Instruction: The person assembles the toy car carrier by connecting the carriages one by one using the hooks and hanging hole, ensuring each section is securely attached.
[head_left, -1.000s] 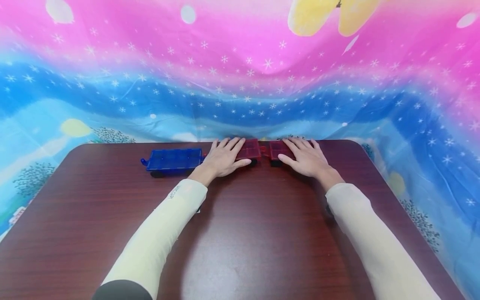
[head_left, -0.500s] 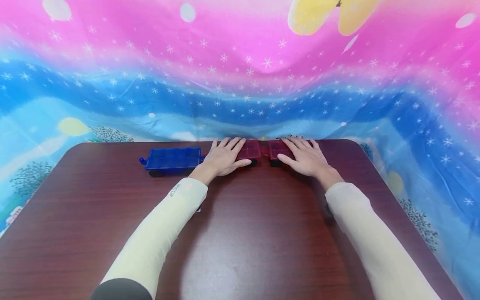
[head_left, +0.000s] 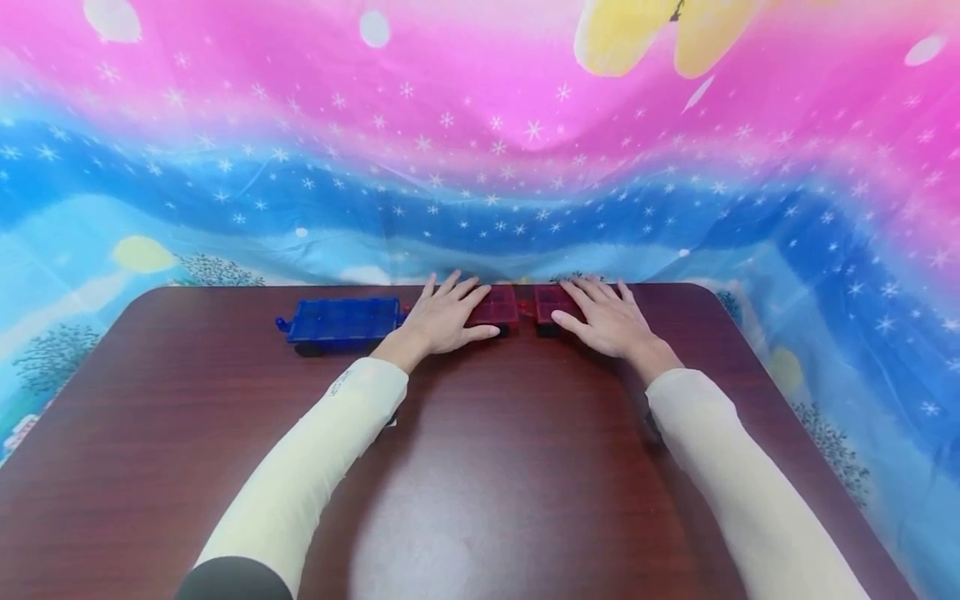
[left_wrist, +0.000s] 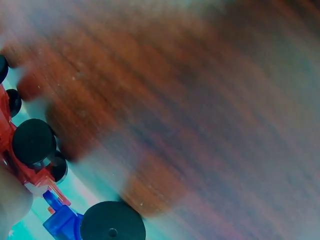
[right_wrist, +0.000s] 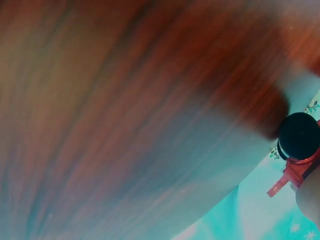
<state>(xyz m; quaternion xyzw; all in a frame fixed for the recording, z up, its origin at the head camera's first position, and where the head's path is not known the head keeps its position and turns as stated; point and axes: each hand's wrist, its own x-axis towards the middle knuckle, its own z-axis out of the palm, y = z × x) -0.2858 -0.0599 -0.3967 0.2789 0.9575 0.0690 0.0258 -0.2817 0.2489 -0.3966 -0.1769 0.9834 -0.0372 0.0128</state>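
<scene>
1. Head view: A left hand (head_left: 438, 317) lies flat, fingers spread, over the left red car (head_left: 497, 306); a right hand (head_left: 611, 315) lies likewise over the right red car (head_left: 550, 304), thumb at its near edge. Neither grips; the flat palms probably steady or guide the wheeled cars from above. A blue car (head_left: 343, 320) stands left of the left hand. All sit along the far edge of the worktop (head_left: 480, 467), in one row, perhaps so they line up end to end. The row's long axis runs left to right, parallel to that edge; the blue car's free hook (head_left: 282, 325) points left. A red link (head_left: 525, 307) shows between the red cars; whether it is fastened I cannot tell.

2. Left wrist view: A blue coupling (left_wrist: 64, 220) meets a red hitch (left_wrist: 44, 179), seemingly joining those cars.

3. Right wrist view: Beyond a black wheel (right_wrist: 299, 136), a red arm (right_wrist: 282, 183) points lower left, its visible tip unattached.
</scene>
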